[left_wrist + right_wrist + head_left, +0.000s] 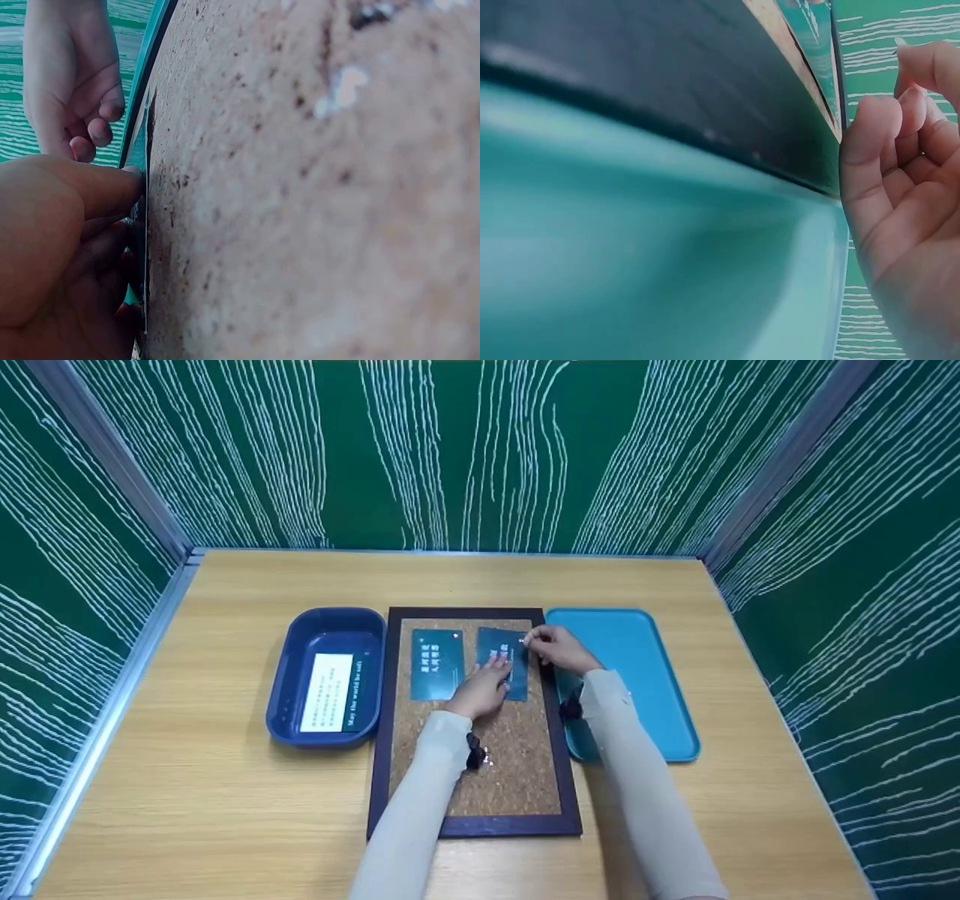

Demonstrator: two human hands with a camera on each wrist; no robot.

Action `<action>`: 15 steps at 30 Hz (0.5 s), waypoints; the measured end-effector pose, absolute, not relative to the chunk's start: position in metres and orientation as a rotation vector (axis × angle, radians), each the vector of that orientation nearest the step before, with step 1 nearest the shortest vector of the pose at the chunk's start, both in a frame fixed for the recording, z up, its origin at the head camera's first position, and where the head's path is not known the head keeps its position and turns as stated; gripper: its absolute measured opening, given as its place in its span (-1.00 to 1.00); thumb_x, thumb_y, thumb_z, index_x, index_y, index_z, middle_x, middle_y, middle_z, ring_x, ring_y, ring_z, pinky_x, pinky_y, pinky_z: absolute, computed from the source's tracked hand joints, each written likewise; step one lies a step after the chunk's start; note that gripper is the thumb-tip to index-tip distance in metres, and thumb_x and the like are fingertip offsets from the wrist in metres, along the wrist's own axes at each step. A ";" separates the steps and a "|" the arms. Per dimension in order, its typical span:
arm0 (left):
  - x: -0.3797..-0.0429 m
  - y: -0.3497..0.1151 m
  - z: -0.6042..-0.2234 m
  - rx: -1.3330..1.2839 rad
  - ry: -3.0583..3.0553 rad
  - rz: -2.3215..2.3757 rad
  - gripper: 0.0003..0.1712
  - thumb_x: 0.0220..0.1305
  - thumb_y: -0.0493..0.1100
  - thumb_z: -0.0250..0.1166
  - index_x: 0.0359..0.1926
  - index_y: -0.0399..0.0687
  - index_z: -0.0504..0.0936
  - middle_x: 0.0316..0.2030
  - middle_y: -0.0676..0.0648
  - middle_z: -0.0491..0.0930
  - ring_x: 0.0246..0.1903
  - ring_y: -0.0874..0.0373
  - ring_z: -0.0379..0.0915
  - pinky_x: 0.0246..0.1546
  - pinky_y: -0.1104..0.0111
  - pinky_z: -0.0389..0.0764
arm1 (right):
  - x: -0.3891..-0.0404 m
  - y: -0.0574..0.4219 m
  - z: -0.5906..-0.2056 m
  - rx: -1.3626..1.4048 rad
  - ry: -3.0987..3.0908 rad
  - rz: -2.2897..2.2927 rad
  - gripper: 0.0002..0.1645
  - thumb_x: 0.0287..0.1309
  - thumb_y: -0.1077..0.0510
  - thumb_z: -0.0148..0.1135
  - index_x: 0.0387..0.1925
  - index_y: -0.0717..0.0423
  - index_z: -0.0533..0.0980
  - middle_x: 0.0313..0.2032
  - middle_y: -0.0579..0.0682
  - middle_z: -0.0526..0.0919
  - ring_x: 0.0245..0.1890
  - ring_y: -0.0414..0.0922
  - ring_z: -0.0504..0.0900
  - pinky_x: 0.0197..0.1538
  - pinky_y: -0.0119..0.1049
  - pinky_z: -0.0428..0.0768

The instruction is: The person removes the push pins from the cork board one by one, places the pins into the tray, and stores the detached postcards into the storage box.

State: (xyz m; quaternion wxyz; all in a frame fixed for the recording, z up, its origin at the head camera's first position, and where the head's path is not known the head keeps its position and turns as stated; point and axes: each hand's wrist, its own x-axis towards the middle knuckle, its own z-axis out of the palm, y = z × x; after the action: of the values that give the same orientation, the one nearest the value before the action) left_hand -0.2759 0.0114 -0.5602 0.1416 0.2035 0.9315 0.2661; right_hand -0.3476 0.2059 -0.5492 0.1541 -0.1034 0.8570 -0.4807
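Observation:
A framed cork board lies on the table with two dark green printed cards on its upper half. My left hand rests with its fingers spread on the right card, covering part of its print. In the left wrist view, the thumb of my left hand touches the card's edge. At this card's upper right corner my right hand pinches a small whitish push pin, mostly hidden by the fingertips. The left card lies flat beside it, with a small bright spot at its upper right corner.
Left of the board stands a deep blue tray holding a white and green card. A flat turquoise tray lies against the board's right side, under my right forearm. Small shiny clear bits lie on the cork by my left wrist.

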 end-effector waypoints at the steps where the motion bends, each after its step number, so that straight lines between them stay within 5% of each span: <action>1: -0.276 0.011 -0.560 0.586 2.689 0.771 -0.42 0.50 -0.10 -0.06 0.46 -0.09 0.15 0.50 -0.07 -0.02 0.51 0.07 -0.21 0.51 0.18 -0.17 | -0.347 0.207 -0.548 -0.289 2.454 -1.382 -0.67 0.39 0.11 -0.01 -0.06 0.26 0.54 -0.27 0.07 0.55 -0.47 -0.16 0.42 -0.32 -0.35 0.55; 15: -0.274 0.011 -0.558 0.593 2.705 0.773 -0.43 0.50 -0.11 -0.06 0.45 -0.12 0.16 0.50 -0.10 -0.02 0.51 0.04 -0.20 0.51 0.16 -0.15 | -0.343 0.219 -0.530 -0.242 2.472 -1.327 -0.64 0.40 0.04 0.00 -0.05 0.23 0.53 -0.24 0.08 0.53 -0.35 -0.08 0.47 -0.26 -0.36 0.56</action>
State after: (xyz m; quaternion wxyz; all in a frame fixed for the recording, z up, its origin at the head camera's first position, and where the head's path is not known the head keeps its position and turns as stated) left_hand -0.2741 0.0114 -0.5584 0.1328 0.2044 0.9325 0.2664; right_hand -0.3429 0.2192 -0.5297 0.1620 -0.0848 0.8662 -0.4650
